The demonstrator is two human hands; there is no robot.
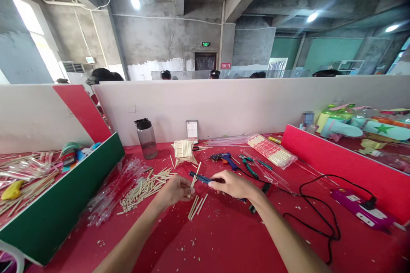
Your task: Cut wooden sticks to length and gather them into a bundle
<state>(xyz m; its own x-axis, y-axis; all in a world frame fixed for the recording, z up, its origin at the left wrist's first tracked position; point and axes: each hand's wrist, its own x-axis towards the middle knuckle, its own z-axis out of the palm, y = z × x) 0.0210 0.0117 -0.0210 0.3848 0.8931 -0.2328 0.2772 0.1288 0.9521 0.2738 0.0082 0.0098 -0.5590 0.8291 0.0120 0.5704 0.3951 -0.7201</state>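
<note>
My left hand (pixel 177 190) pinches a thin wooden stick (pixel 197 170) that points up and away. In my right hand (pixel 235 183) is a slim blue tool, apparently a utility knife (pixel 201 178), its front end lying across the stick. Whether a blade is out is too small to tell. Just below the hands, a few cut sticks (pixel 196 208) lie side by side on the red table. Left of my left hand spreads a heap of short sticks (pixel 144 190). A small structure built of sticks (pixel 183 152) stands beyond the hands.
Behind stand a water bottle (pixel 147 140) and a phone (pixel 192 131). To the right lie a glue gun (pixel 224 158), green-handled pliers (pixel 249 166), a stick packet (pixel 272 150), and a black cable running to a purple power strip (pixel 360 208). Crumpled plastic wrap (pixel 112 192) borders the green divider (pixel 70 196).
</note>
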